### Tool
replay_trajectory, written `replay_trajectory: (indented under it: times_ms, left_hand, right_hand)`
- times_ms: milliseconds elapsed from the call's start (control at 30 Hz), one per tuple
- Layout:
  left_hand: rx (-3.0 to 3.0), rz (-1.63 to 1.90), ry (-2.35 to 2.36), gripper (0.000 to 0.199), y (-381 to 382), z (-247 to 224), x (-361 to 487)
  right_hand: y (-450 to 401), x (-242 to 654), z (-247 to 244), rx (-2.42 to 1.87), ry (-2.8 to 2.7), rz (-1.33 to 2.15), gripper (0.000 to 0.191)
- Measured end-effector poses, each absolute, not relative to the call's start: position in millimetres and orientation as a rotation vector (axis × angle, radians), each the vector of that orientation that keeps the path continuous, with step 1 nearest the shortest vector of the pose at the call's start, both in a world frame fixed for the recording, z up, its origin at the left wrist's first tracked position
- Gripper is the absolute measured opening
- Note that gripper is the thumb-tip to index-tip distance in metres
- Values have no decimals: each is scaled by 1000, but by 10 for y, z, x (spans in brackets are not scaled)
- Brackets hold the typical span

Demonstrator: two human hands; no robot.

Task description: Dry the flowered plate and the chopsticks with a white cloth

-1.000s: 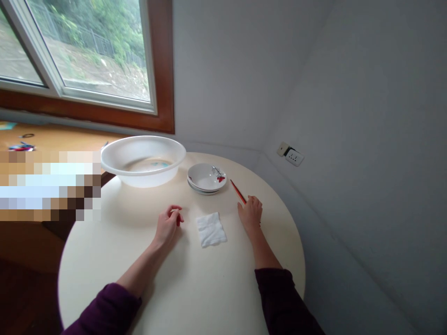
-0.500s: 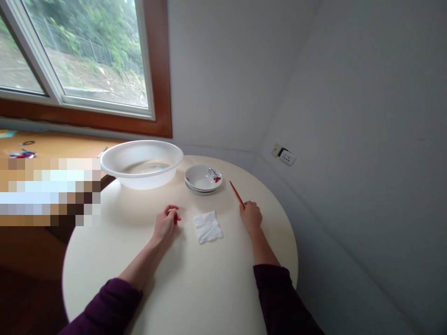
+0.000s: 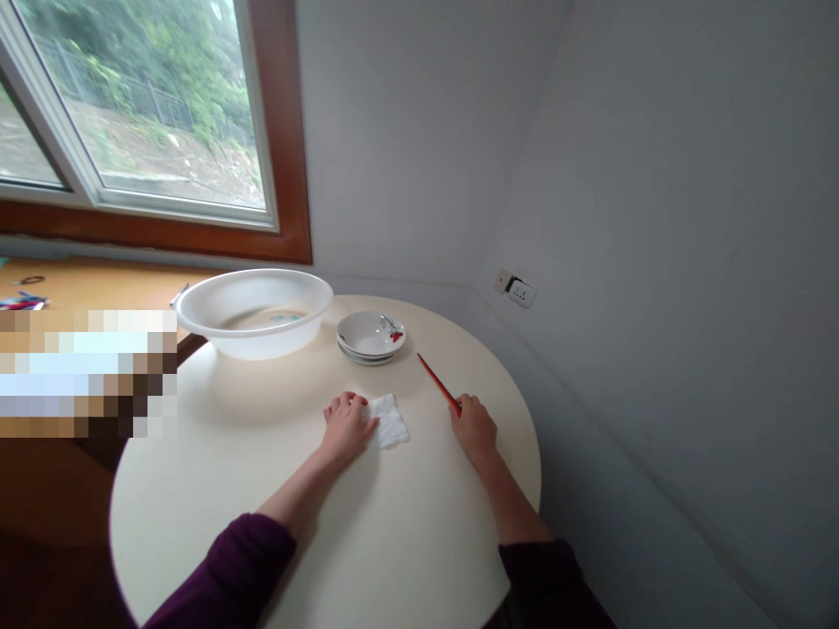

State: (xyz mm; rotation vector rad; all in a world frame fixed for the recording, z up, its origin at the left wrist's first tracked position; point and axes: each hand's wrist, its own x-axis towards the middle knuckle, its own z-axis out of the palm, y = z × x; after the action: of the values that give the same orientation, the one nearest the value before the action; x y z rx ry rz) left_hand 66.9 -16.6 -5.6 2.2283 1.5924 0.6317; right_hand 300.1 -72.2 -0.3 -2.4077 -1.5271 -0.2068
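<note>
A folded white tissue [image 3: 391, 423] lies on the round cream table [image 3: 367, 542]. My left hand [image 3: 349, 421] rests over its left edge, palm down, fingers bent; whether they pinch the tissue is hard to tell. To the right, my right hand [image 3: 474, 425] is closed around red chopsticks [image 3: 438, 382], whose tips point up and left, near the stacked bowls. These white bowls [image 3: 370, 335], the top one with a red and black pattern, sit behind the tissue. Left of them stands a translucent white basin [image 3: 262, 341].
A wooden desk [image 3: 118, 275] with pens [image 3: 24, 301] adjoins the table at the left, partly pixelated. Behind are a brown-framed window [image 3: 279, 122] and a grey wall with a socket [image 3: 522, 293]. The wall runs close along the table's right side.
My left hand has moved right, from beside the tissue onto its left edge. My right hand keeps its hold on the chopsticks, which now tilt lower to the left. The view has shifted slightly.
</note>
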Motion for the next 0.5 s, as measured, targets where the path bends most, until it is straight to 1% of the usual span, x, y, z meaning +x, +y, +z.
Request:
replay_trajectory:
  times_ms: [133, 200, 300, 500]
  left_hand:
    - [2257, 572, 1443, 12, -197, -1, 611]
    - [2201, 570, 1250, 7, -216, 43, 537]
    - [1894, 546, 966, 6, -242, 125, 411]
    - [1308, 639, 756, 23, -250, 250, 223]
  right_hand:
    - [-955, 3019, -90, -2294, -1593, -215, 16]
    - [-1036, 3019, -129, -2214, -1638, -209, 14]
    - [-1111, 2976, -159, -2090, -1709, -171, 12]
    - [-1141, 2699, -97, -1910, -1821, -43, 10]
